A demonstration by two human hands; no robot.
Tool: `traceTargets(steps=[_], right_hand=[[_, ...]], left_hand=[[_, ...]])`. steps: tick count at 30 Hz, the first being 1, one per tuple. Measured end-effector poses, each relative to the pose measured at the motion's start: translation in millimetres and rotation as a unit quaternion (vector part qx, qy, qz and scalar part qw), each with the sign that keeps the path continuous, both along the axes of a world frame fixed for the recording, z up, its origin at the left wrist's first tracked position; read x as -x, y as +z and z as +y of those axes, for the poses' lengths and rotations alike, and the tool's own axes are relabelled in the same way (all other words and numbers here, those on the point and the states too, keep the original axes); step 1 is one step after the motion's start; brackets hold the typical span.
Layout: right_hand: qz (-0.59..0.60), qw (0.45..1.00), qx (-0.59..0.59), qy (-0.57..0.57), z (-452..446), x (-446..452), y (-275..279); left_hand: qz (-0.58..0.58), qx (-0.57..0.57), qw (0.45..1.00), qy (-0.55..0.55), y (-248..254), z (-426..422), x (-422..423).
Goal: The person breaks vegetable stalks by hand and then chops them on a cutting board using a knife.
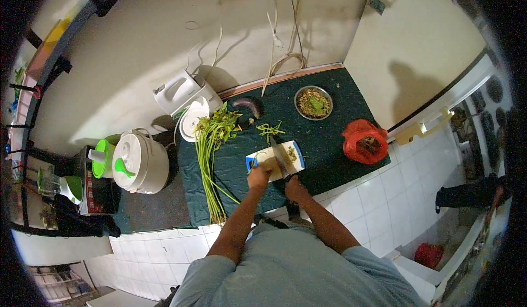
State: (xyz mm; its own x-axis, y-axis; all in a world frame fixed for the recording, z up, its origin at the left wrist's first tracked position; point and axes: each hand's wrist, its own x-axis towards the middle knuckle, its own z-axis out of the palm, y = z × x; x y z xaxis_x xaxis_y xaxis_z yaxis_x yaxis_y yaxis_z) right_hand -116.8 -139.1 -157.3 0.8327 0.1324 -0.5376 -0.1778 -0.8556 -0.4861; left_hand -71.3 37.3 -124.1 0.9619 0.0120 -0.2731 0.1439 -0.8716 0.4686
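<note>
My right hand is wrapped round the dark handle of a large knife. Its broad blade lies across a white cutting board with blue ends, pointing away from me. To the left of the blade, my left hand is closed at the board's near left corner; what its fingers hold is too small to make out. Chopped green bits lie on the board, right of the knife. Just beyond the board is a small pile of cut green stems. A long bunch of leafy greens stretches along the left.
On the dark green cloth are a metal bowl of chopped greens, a red plastic bag and an eggplant. A white hand mixer stands by the wall. A white rice cooker is farther left.
</note>
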Motion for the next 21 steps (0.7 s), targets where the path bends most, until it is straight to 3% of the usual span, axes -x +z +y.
traceTargets(steps=[4,7,9,10,13,16,18,19,21], right_hand=[[0.029,0.999,0.003,-0.03,-3.4,-27.0,27.3],[0.059,0.993,0.071,0.074,5.8,-22.8,34.4],[-0.07,0.994,0.047,0.062,12.1,7.8,40.9],[-0.071,0.994,0.047,0.062,15.9,16.5,28.1],[-0.184,0.979,0.038,-0.082,19.5,19.9,-4.3],[-0.119,0.986,0.08,0.083,9.0,-4.8,13.1],[-0.012,0.998,0.06,-0.014,16.6,-15.0,59.6],[-0.012,0.998,0.061,-0.014,17.7,-9.2,56.3],[-0.14,0.988,0.061,-0.005,23.4,12.4,44.5]], left_hand=[[0.012,0.013,0.999,0.032,-4.1,-1.4,-5.1],[0.003,0.029,0.999,0.03,-30.7,4.0,-3.3],[-0.013,0.05,0.999,0.014,-31.1,5.3,-3.1],[-0.004,0.045,0.999,0.029,-18.4,3.0,-3.1],[-0.005,0.031,0.998,0.045,-12.4,1.1,-2.9],[-0.012,0.053,0.998,0.025,-24.9,6.8,0.3],[-0.017,0.084,0.996,0.006,-29.2,7.2,-2.2],[-0.019,0.085,0.996,0.011,-29.9,6.8,-1.9],[-0.022,0.086,0.996,0.016,-29.6,6.9,-1.5]])
